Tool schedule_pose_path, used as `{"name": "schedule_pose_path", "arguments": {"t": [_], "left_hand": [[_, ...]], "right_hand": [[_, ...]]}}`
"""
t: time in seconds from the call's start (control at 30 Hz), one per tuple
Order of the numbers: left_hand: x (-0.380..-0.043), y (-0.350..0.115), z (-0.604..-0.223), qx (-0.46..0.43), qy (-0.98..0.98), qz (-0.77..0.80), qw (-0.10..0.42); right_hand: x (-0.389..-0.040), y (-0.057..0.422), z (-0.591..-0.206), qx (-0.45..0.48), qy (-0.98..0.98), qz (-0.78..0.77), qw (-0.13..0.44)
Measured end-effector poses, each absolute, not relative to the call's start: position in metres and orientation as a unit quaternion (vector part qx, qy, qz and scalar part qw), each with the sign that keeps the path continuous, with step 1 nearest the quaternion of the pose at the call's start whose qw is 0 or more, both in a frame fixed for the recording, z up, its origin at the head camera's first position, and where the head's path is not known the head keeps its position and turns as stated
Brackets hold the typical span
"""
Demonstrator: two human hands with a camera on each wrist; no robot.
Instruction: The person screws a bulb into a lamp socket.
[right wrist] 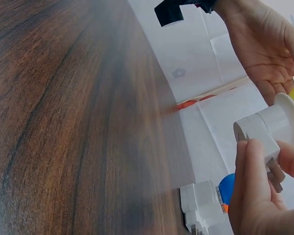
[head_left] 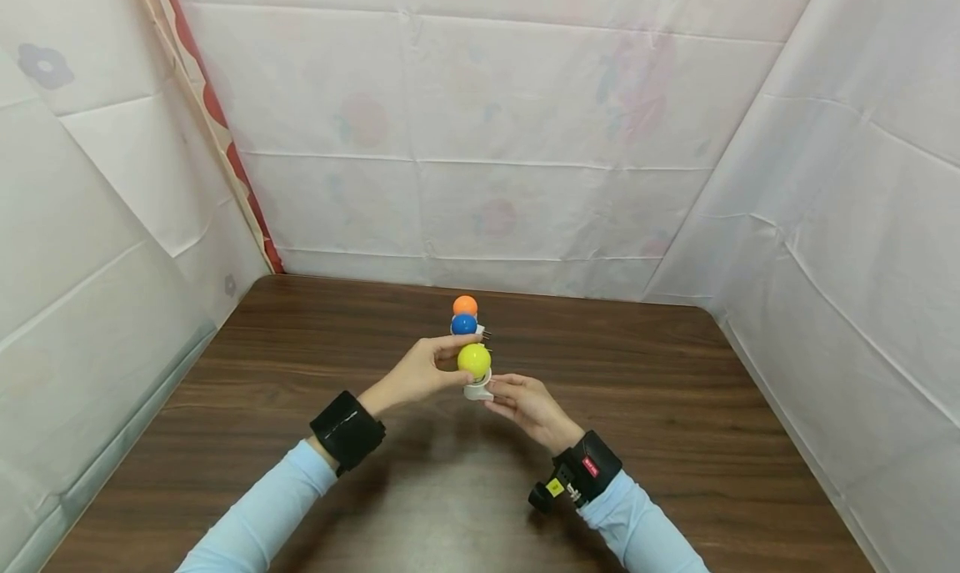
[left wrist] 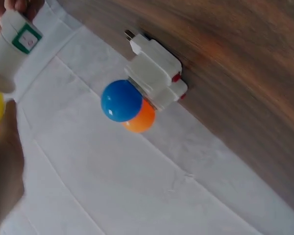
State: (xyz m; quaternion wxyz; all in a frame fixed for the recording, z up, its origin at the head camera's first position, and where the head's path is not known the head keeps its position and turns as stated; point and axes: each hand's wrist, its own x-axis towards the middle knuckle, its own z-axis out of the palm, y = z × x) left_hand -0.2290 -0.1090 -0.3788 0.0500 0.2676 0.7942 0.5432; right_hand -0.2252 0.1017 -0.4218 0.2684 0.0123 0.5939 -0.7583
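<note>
My left hand (head_left: 420, 374) holds a round yellow light bulb (head_left: 474, 361) between thumb and fingers. Under the bulb, a white plug-in lamp holder (right wrist: 270, 123) is pinched by the fingertips of my right hand (head_left: 534, 412). The bulb sits at the holder's flared mouth, and metal plug prongs show beside the right fingers in the right wrist view. Just beyond, a blue bulb (left wrist: 121, 101) and an orange bulb (left wrist: 140, 118) stand in white plug-in holders (left wrist: 156, 68) on the table. In the left wrist view, a green-edged label shows on the held holder.
The dark wood-grain table (head_left: 637, 389) spreads around both hands. White patterned sheets (head_left: 525, 123) hang behind it and along both sides. A black camera band (head_left: 348, 431) wraps the left wrist, and another band (head_left: 588, 469) with a protruding part is on the right.
</note>
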Motion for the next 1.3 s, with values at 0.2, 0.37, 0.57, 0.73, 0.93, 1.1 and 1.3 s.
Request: {"name": "schedule_pose_path", "arguments": {"t": [0.2,0.37,0.57,0.73,0.93,1.1,1.3], "left_hand": [[-0.215,-0.098,-0.38,0.182,0.818,0.544,-0.035],[-0.209,-0.092,-0.377,0.175,0.825,0.532,-0.072],[-0.212,-0.094,-0.376,0.195,0.83,0.519,-0.064],[-0.217,-0.1,-0.374,0.231,0.829,0.508,-0.022],[-0.227,-0.11,-0.374,0.277,0.794,0.539,0.052],[-0.231,-0.115,-0.375,0.297,0.753,0.579,0.091],[-0.232,-0.116,-0.376,0.305,0.74,0.59,0.107]], "right_hand": [[-0.227,0.101,-0.423,0.017,0.586,-0.767,0.262],[-0.226,0.099,-0.424,0.017,0.585,-0.769,0.258],[-0.224,0.098,-0.423,0.019,0.588,-0.766,0.259],[-0.224,0.098,-0.423,0.014,0.591,-0.763,0.261],[-0.223,0.099,-0.423,0.011,0.591,-0.761,0.267],[-0.223,0.099,-0.423,0.01,0.591,-0.76,0.27],[-0.222,0.099,-0.423,0.009,0.593,-0.758,0.271]]}}
